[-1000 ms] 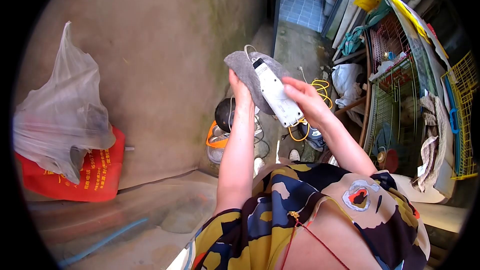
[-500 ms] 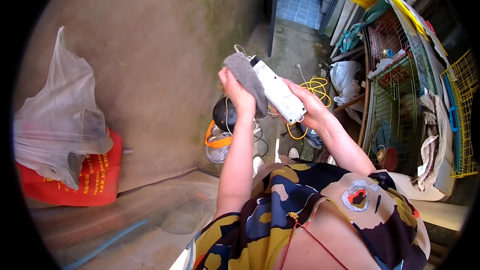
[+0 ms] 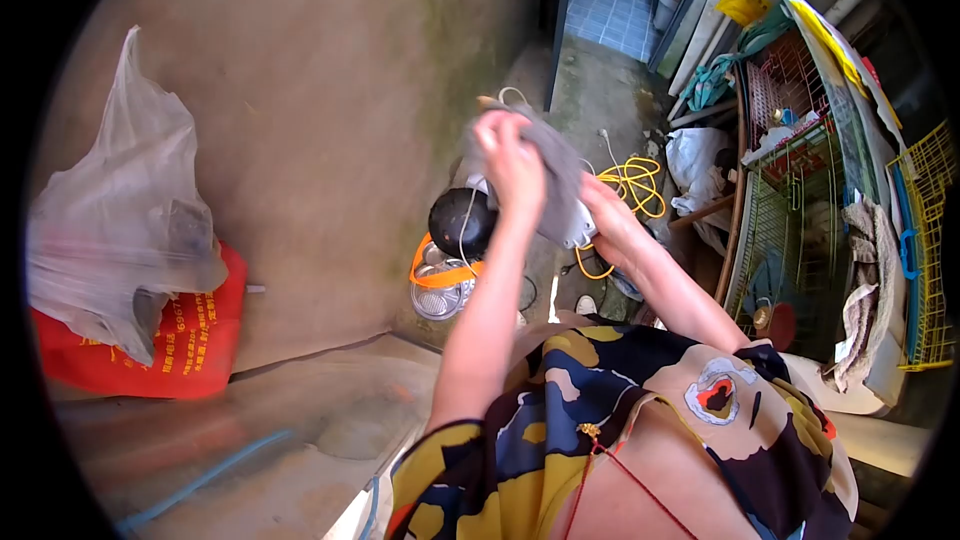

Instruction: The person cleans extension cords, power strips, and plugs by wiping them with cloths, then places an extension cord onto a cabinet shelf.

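My left hand [image 3: 514,168] is closed on a grey cloth [image 3: 562,180], slightly smeared by motion. The cloth lies over a long white power strip [image 3: 582,233] and hides most of it; only its lower end shows. Along the strip's right side, my right hand [image 3: 615,220] grips it, with the fingers partly out of sight behind it. A pale cord [image 3: 464,230] hangs down past my left wrist, and a loop of cord shows above the cloth.
Below my hands are a round black object [image 3: 461,221] and clear lidded containers with an orange band [image 3: 440,278]. A coiled yellow cable [image 3: 638,183] lies on the floor. Wire cages [image 3: 800,190] stand right. A plastic bag [image 3: 130,200] and red bag [image 3: 200,340] are left.
My left hand has moved the cloth from the strip's left edge across its face, covering most of it. My right hand still holds the strip.
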Demonstrator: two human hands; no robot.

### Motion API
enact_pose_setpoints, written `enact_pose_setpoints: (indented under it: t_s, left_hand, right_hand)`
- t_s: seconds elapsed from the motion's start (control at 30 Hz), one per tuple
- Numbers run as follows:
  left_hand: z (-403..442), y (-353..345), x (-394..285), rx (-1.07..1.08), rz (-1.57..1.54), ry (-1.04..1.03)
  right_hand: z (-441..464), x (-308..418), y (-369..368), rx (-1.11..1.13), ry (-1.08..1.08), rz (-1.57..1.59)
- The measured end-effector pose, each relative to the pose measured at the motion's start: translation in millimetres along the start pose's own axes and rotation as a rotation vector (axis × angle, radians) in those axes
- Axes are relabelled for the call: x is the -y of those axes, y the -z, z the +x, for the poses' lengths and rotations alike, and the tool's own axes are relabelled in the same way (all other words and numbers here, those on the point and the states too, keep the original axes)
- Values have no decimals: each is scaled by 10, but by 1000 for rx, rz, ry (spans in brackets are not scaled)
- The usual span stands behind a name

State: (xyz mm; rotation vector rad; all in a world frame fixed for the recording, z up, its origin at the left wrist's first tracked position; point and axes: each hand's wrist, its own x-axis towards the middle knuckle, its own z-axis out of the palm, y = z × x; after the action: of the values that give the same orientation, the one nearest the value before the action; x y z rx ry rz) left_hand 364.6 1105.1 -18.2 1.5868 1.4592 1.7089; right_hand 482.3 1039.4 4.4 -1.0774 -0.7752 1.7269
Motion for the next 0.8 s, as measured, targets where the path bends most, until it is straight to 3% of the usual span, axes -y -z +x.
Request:
enact_pose_setpoints:
  t_s: [0.03, 0.17, 0.2, 0.23, 0.3, 0.43, 0.5, 0.6, 0.63, 0.7, 0.8]
  left_hand:
    - [133, 12, 170, -52, 195, 11]
    - [-26, -38, 33, 4, 84, 8]
    - [-188, -84, -58, 42, 59, 15]
    - [-366, -120, -201, 79, 8, 6]
    - [-661, -161, -394, 98, -17, -55]
    - [-269, -188, 20, 48, 42, 86]
    - [6, -166, 111, -56, -130, 142]
    - [-24, -178, -5, -42, -242, 268]
    - [-174, -207, 38, 7, -208, 188]
    - [-518, -283, -66, 2, -246, 225]
    - [-792, -408, -13, -44, -386, 356]
  right_hand:
    - [-27, -10, -5, 69, 38, 33]
    - [246, -23, 122, 82, 110, 106]
    - [295, 42, 122, -8, 95, 183]
    - [363, 93, 195, -3, 161, 58]
    - [343, 250, 219, -4, 95, 114]
    - [274, -111, 179, -111, 168, -51]
    - [189, -159, 114, -36, 299, -296]
    - [329, -200, 155, -73, 494, -547]
    - [412, -203, 215, -144, 518, -606]
    - [449, -84, 245, -208, 441, -554]
    - [378, 1, 267, -77, 536, -617]
